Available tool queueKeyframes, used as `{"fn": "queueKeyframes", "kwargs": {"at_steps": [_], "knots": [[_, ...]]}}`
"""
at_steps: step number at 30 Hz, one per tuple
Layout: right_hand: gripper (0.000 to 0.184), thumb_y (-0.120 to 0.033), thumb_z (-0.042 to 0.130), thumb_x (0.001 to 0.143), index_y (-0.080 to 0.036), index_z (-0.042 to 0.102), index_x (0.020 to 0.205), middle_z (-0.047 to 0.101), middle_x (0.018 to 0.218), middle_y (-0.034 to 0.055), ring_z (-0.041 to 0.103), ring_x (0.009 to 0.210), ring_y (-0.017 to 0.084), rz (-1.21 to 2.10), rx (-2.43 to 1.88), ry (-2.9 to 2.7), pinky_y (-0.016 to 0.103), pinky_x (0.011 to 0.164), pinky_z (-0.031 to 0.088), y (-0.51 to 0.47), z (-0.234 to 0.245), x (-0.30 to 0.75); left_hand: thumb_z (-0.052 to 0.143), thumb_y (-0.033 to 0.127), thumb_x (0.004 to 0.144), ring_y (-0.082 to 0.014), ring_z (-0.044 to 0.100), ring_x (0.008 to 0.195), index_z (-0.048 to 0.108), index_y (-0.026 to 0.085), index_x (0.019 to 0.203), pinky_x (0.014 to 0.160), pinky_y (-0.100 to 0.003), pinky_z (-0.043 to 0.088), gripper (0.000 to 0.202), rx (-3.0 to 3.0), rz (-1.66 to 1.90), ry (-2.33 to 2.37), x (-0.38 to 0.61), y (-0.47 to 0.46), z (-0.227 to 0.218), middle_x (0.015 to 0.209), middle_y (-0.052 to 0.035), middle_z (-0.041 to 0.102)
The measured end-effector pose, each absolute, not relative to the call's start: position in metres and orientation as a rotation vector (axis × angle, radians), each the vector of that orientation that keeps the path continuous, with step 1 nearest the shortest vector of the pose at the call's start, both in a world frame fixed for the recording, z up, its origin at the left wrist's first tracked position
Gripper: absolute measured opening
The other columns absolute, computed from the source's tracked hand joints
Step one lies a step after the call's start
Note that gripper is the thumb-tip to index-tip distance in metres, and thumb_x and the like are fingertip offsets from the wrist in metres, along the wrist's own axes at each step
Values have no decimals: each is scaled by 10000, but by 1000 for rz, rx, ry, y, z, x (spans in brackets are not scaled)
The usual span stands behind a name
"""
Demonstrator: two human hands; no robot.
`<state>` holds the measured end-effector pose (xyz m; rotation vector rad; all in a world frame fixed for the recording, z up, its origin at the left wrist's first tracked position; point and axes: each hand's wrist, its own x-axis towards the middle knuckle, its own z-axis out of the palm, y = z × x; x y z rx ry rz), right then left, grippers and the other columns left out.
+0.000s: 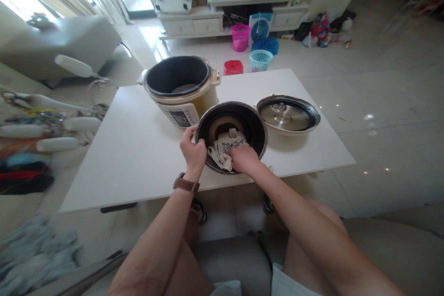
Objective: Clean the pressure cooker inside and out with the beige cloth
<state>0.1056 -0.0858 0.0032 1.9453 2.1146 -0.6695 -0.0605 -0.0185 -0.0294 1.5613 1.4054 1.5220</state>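
Observation:
My left hand (pixel 193 151) grips the left rim of a dark inner pot (pixel 258 141), its thumb over the edge. The pot is tilted so that its mouth faces me, above the near part of the table. Inside it my right hand (pixel 244 159) is closed on a light cloth (pixel 229 144) with a dark printed pattern, pressed against the pot's wall. Some of my right fingers are hidden in the cloth. Behind the pot to the left stands the pressure cooker body (pixel 204 97), with its top uncovered. To the right a round lid (pixel 287 115) lies with its metal inside up.
All of this is on a white table (pixel 138 157). On the floor beyond it are a red stool (pixel 233 67), a blue basket (pixel 261 59) and a pink basket (pixel 240 37). At the left stands a rack with white handles (pixel 83 124). A grey sofa (pixel 232 259) is under me.

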Motion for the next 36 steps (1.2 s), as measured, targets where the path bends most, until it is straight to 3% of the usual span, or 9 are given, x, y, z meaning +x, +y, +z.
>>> {"fn": "queueKeyframes", "kwargs": {"at_steps": [4,10,14,20,25,31,36], "knots": [[390,-189,511,951,-220,802,1209,790,1251,165,741,1182,332,-645,1904,2153,422,969,563,-87,5,103,565,37,690,-208,693,1012,703,206,969,1010,-371,562,354,1552,1518,1401,-66,-14,-25,1003,-30,751],[403,-139,461,986,-153,820,1168,802,1212,190,757,1153,317,-608,1878,2178,393,950,570,-90,4,99,597,43,665,-237,721,1143,739,203,1090,1062,-430,580,476,1528,1497,1360,-79,-9,-17,1153,-61,776],[409,-135,452,999,-135,827,1163,803,1202,208,760,1142,323,-598,1876,2187,404,953,572,-90,2,97,619,73,701,-264,725,1207,771,196,1106,1108,-459,573,450,1620,1463,1267,-87,-5,-15,1186,-83,794],[379,-136,502,971,-144,826,1167,798,1200,225,756,1147,330,-605,1865,2199,419,979,566,-90,0,98,564,64,703,-238,755,1086,786,175,1136,1086,-417,594,499,1657,1438,1255,-83,-9,-12,1105,-57,816],[375,-150,516,947,-140,819,1169,799,1185,221,751,1139,357,-577,1873,2213,441,962,571,-88,-4,101,563,68,732,-254,747,1127,790,168,1158,1099,-428,587,493,1650,1477,1275,-78,-17,-13,1157,-73,809],[399,-187,556,939,-214,782,1266,792,1243,173,739,1178,328,-656,1951,2192,398,987,548,-86,-6,100,549,94,794,-240,725,1180,771,191,1212,1130,-420,556,483,1608,1567,1323,-66,-30,-25,1215,-75,785],[418,-207,514,950,-277,751,1287,792,1292,90,724,1230,275,-910,2074,2277,332,976,533,-88,-5,90,559,129,860,-233,711,1210,757,199,1215,1136,-410,545,413,1600,1622,1329,-50,-41,-27,1234,-80,778]]}}
